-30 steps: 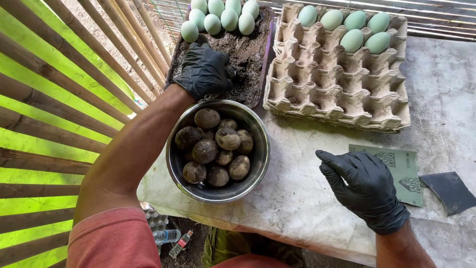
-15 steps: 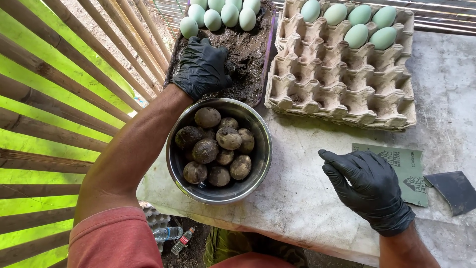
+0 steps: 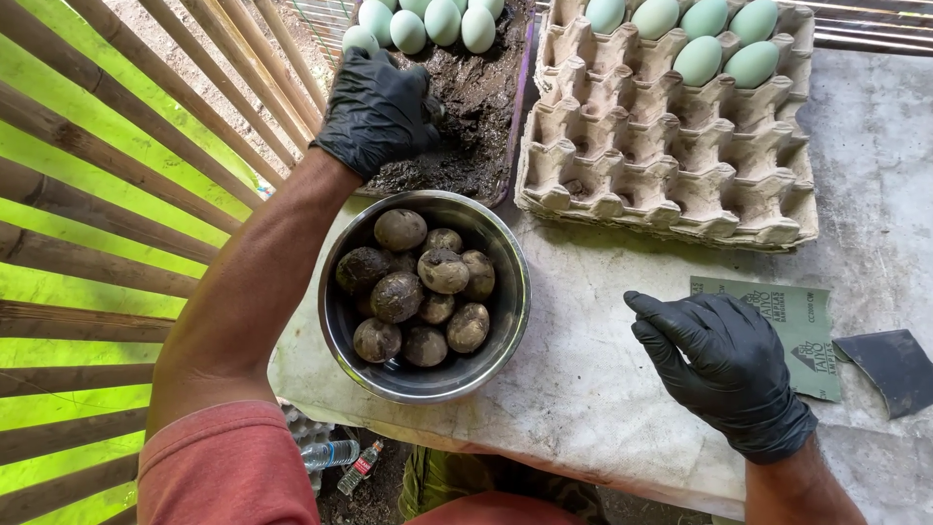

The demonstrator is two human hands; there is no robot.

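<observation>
Mud-coated eggs [image 3: 423, 287], roughly ten, fill the steel bowl [image 3: 425, 379] we see at lower centre of the frame, so a good share of the coating looks done. At lower right, our right hand [image 3: 724, 365], black-gloved, rests spread and empty on the table [image 3: 603, 389] beside a green sheet of sandpaper [image 3: 812, 321]. Further up, our left hand [image 3: 377, 109] presses curled fingers into the tray of dark mud [image 3: 476, 107]; whether it grips an egg we cannot tell. Clean pale-green eggs [image 3: 428, 21] wait at top, more in the mostly empty carton [image 3: 671, 156].
</observation>
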